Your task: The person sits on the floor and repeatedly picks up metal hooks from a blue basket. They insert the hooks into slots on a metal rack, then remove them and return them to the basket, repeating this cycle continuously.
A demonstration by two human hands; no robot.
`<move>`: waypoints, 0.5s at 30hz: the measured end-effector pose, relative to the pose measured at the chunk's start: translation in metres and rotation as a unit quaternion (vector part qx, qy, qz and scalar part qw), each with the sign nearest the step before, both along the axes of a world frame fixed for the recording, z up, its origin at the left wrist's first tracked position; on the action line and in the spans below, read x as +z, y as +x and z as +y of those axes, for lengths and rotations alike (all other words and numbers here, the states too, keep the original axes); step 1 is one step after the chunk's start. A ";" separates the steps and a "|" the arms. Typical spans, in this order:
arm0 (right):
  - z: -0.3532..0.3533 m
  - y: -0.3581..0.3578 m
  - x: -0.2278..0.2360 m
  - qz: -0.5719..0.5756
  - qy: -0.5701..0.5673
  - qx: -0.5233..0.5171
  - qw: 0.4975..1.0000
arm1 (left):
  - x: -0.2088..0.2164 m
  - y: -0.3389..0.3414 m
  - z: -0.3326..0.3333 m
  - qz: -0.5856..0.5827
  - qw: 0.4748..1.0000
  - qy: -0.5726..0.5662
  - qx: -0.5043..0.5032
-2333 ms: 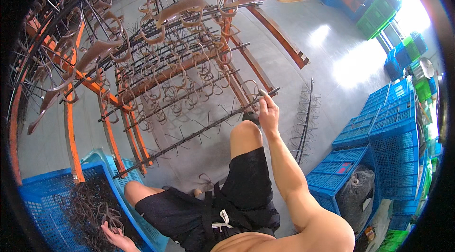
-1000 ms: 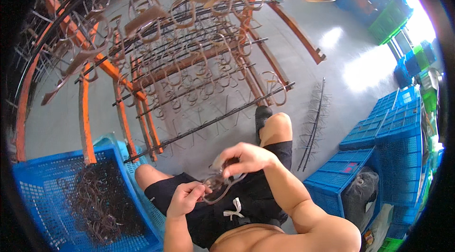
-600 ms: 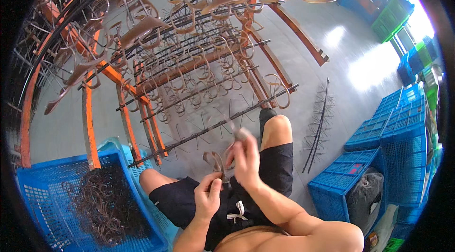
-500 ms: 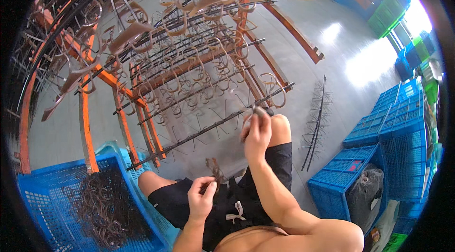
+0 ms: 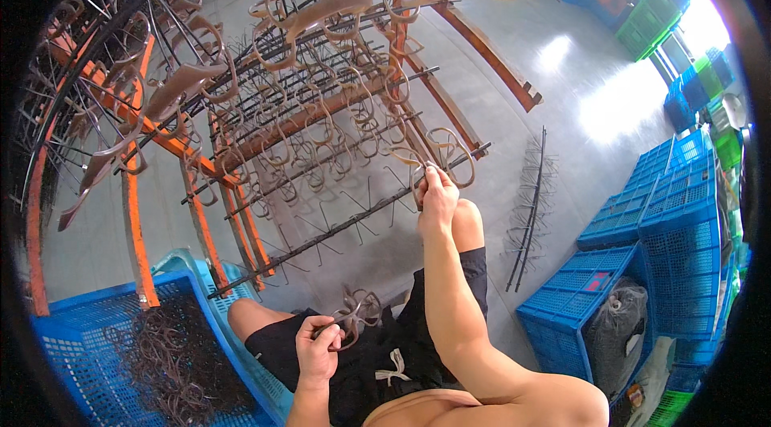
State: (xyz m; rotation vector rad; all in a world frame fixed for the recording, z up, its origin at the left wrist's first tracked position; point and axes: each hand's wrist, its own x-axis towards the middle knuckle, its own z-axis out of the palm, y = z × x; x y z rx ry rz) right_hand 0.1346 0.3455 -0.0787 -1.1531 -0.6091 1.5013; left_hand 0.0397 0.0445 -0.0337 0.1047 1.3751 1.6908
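Note:
Over my lap, my left hand (image 5: pixel 318 351) grips a small bunch of brown eyeglass frames (image 5: pixel 363 308) between thumb and fingers. My right hand (image 5: pixel 438 201) is raised above my right knee, its fingers pinched on an eyeglass frame (image 5: pixel 415 180) beside the right end of the nearest black hook bar (image 5: pixel 357 224). Another eyeglass frame (image 5: pixel 461 159) hangs at that end of the bar. Bare bent wire hooks stick out along the rest of it. Whether the frame in my right hand touches a hook I cannot tell.
An orange metal rack (image 5: pixel 136 226) ahead carries rows of hanging eyeglass frames. At lower left, a blue basket (image 5: pixel 72 359) holds a heap of frames. A loose hook bar (image 5: pixel 530 214) lies on the floor to the right, near stacked blue crates (image 5: pixel 614 214).
My right hand has risen slightly, and the eyeglass frame in it shows more clearly by the bar's end. My left hand has lowered and moved left, its bunch now fanned out.

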 end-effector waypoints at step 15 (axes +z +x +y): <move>-0.018 -0.008 0.015 -0.376 0.179 0.077 0.906 | 0.000 -0.010 -0.011 0.031 0.997 0.033 -0.061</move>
